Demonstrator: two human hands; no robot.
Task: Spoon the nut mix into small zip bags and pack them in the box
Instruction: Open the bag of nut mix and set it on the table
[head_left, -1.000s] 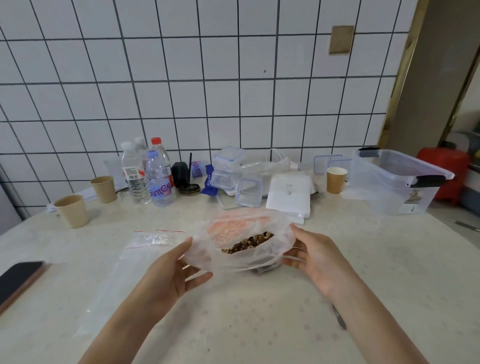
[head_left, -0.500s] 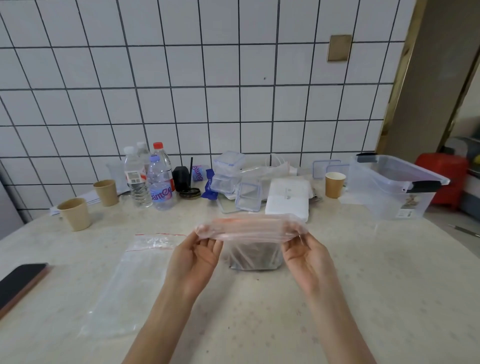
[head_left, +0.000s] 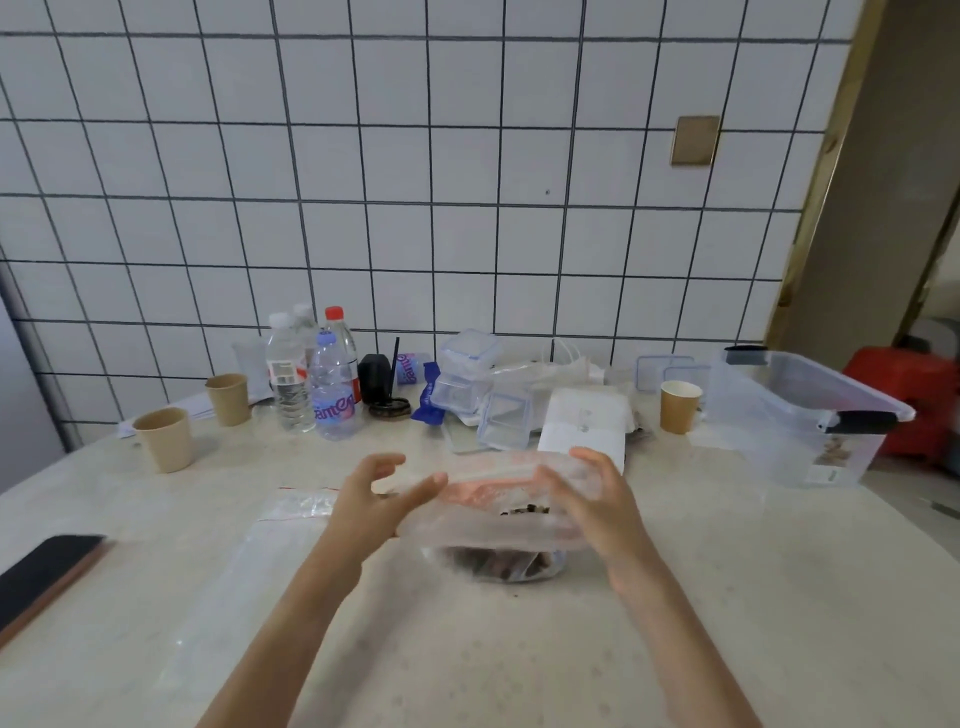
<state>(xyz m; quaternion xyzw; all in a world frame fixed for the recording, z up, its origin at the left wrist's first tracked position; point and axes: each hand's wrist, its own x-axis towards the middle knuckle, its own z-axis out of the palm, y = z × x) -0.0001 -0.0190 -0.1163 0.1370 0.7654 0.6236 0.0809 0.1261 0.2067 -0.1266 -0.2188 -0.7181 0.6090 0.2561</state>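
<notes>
Table (head_left: 675, 649) w/ clear storage box (head_left: 800, 415) far right: looks empty as far as visible, so nothing packed yet, by the look of it. Big bag of nut mix (head_left: 498, 540) sits centre, mouth spread open. Right hand (head_left: 592, 499) grips its rim, fingers curled on the plastic; left hand (head_left: 374, 493) is loose, fingers spread by the rim, holding nothing. Small zip bag (head_left: 296, 506) lies flat just left, unfilled. No spoon seen. Filling, sealing, packing all left.
</notes>
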